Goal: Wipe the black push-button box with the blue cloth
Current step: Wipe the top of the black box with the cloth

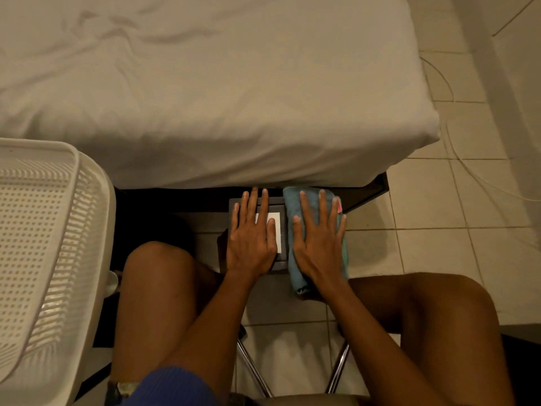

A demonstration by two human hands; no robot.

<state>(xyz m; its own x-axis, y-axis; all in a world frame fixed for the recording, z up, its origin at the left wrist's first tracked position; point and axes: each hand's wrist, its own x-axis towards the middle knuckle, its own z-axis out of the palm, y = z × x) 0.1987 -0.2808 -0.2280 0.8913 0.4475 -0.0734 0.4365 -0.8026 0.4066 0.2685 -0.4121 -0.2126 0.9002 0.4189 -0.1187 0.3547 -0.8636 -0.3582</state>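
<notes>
The black push-button box (279, 260) sits low between my knees, just in front of the bed's edge, with a white rectangular panel (278, 230) on its top. My left hand (253, 235) lies flat on the box, fingers spread, covering most of its top and part of the white panel. The blue cloth (295, 271) is folded and lies along the box's right side. My right hand (317, 240) rests flat on the cloth with fingers apart, pressing it down. A small pink tag (339, 205) shows at the cloth's far right corner.
A bed with a white sheet (205, 92) fills the upper view, its dark frame (369, 191) right behind the box. A white perforated plastic basket (44, 244) stands at the left. Tiled floor (453, 215) lies to the right. Chrome chair legs (254, 367) show below.
</notes>
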